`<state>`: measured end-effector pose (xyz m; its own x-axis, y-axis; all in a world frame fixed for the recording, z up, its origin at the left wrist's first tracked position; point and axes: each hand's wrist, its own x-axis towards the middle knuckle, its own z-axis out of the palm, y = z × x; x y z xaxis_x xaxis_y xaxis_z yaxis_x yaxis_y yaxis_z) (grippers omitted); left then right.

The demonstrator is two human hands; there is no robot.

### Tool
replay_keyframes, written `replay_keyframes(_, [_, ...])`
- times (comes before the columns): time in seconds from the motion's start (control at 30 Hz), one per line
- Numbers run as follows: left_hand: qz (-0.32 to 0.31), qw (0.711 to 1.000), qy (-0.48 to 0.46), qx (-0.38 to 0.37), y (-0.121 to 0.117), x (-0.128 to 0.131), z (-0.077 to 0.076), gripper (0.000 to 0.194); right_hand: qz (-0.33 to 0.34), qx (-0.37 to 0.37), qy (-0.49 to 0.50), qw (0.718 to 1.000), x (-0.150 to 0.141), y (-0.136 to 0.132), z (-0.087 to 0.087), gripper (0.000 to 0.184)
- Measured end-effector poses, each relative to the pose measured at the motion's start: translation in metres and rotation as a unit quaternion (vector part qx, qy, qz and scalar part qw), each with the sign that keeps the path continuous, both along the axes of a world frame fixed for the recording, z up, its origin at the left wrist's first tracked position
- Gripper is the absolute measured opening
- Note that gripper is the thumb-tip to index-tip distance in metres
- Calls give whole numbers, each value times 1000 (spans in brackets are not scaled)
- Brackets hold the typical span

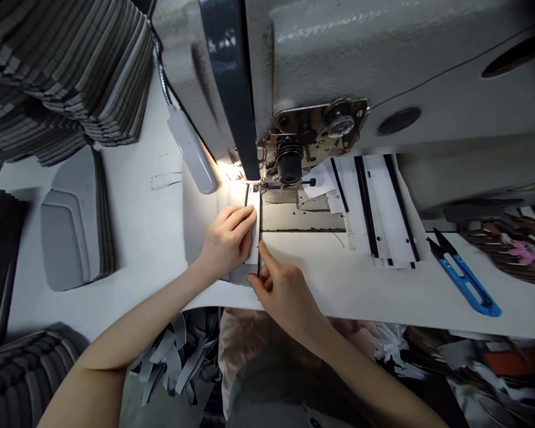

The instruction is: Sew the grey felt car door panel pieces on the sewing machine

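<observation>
My left hand (pixel 226 241) presses its fingers on a narrow white fabric strip (pixel 252 238), which lies along the edge of a grey mesh fabric panel (pixel 200 220). My right hand (pixel 285 291) pinches the lower end of the strip and the panel's edge between finger and thumb. The top of the strip reaches the presser foot (pixel 267 188) of an industrial sewing machine (pixel 339 59). The machine's head hangs over the work, and the needle is hidden behind its dark front panel.
A lamp (pixel 191 151) shines beside the needle. White strips with black bands (pixel 378 208) lie right of the needle plate (pixel 303 218). Blue-handled thread snips (pixel 466 276) rest on the white table (pixel 352 279). Stacks of grey padded pieces (pixel 75 220) stand left; grey scraps (pixel 178 356) hang below.
</observation>
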<state>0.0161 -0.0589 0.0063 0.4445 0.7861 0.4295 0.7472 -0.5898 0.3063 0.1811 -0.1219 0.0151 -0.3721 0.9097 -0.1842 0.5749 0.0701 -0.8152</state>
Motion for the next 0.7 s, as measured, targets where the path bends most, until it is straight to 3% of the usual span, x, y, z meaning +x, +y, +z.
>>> replay_keyframes(0.7, [-4,1000,-8,5,15,-2,-5,23,-57,-3,23,998,-4,43,-3,74])
